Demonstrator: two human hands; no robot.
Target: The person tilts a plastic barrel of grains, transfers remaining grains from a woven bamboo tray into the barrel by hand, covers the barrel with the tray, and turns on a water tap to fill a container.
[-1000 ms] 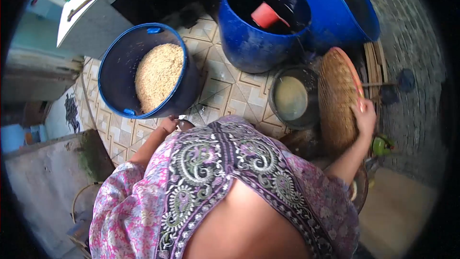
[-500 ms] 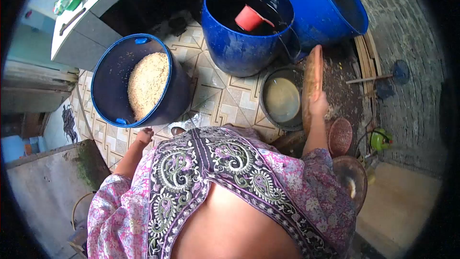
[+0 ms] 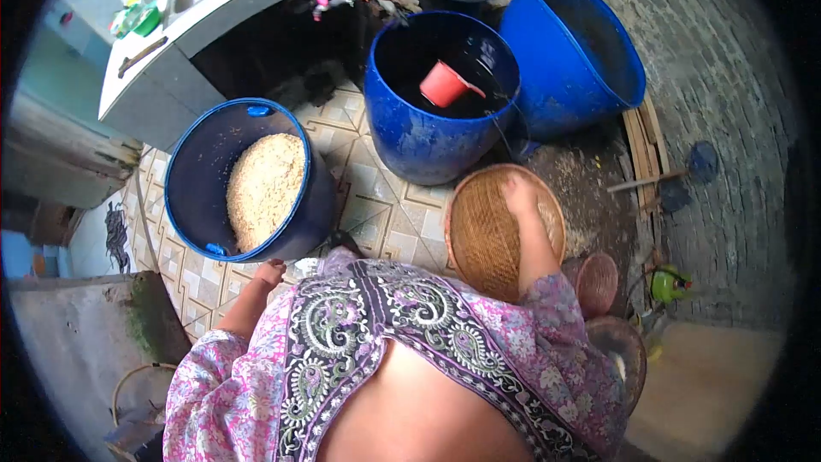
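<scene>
One head camera, looking steeply down

A single wide, fisheye view comes from the person's head and faces forward and down over their own patterned clothing [image 3: 376,351], which fills the lower middle. Near the lens lie the right hand [image 3: 518,197] on the woven tray [image 3: 483,235] and the left hand [image 3: 270,273] by the grain tub [image 3: 192,197]. Farther up the frame stand the blue barrels [image 3: 428,141] and a counter [image 3: 171,60]. Dark corners ring the picture; no second view overlaps it
</scene>
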